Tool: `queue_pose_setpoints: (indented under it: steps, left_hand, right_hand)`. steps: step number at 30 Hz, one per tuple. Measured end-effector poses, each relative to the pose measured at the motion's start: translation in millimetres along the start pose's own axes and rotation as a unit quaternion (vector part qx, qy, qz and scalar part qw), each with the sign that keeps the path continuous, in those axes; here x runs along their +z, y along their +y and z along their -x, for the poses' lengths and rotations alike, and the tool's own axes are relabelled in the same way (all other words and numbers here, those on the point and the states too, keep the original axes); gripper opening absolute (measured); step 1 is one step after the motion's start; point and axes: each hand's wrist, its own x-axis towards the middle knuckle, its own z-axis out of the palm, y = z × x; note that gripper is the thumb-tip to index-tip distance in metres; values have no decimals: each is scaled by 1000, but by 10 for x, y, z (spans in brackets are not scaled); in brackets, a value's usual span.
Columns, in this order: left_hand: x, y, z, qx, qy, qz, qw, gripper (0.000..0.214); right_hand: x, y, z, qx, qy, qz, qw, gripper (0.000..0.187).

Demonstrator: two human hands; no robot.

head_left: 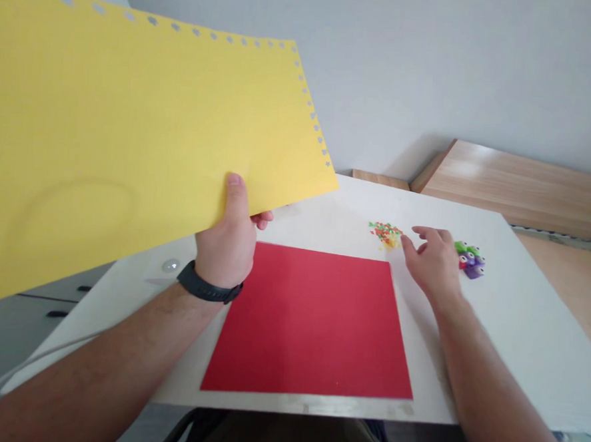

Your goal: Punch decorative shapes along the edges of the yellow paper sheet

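Observation:
My left hand (pixel 231 240) grips the lower edge of a large yellow sheet of paper (pixel 146 118), thumb on the near face and fingers behind. Shapes punched or marked in grey run along the sheet's top and right edges. My right hand (pixel 432 261) hovers over the table, fingers loosely apart and holding nothing that I can see. Just left of its fingertips lies a scatter of tiny red, green, yellow and orange pieces (pixel 385 233). Beyond its other side sits a cluster of small purple, green and red items (pixel 471 260). A red sheet (pixel 314 322) lies flat between my forearms.
The white table (pixel 520 315) carries a small clear round object (pixel 170 265) at the left, beside a cable (pixel 57 348). Wooden boards (pixel 522 185) stand at the right against the wall. Drawers (pixel 49 319) show below on the left.

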Motion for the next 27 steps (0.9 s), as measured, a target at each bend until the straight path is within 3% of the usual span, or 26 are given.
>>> queue_pose_setpoints:
  steps: [4, 8, 11, 16, 21, 27]
  left_hand:
    - [18, -63, -38, 22, 6, 23, 999, 23]
    - [38, -100, -57, 20, 16, 60, 998, 19]
    - [56, -86, -57, 8, 10, 71, 997, 20]
    - [66, -109, -61, 5, -10, 70, 997, 21]
    - [74, -216, -91, 7, 27, 57, 998, 30]
    - [62, -219, -85, 4, 8, 44, 999, 32]
  right_hand:
    - [120, -399, 105, -108, -90, -69, 988, 40]
    - [200, -914, 92, -209, -175, -85, 958, 43]
    - [369, -1328, -58, -216, -217, -88, 948, 48]
    - [846, -1902, -379, -188, -246, -108, 945, 51]
    - [1128, -2144, -507, -175, -237, -127, 947, 35]
    - [1060, -2115, -446, -167, -222, -160, 947, 27]
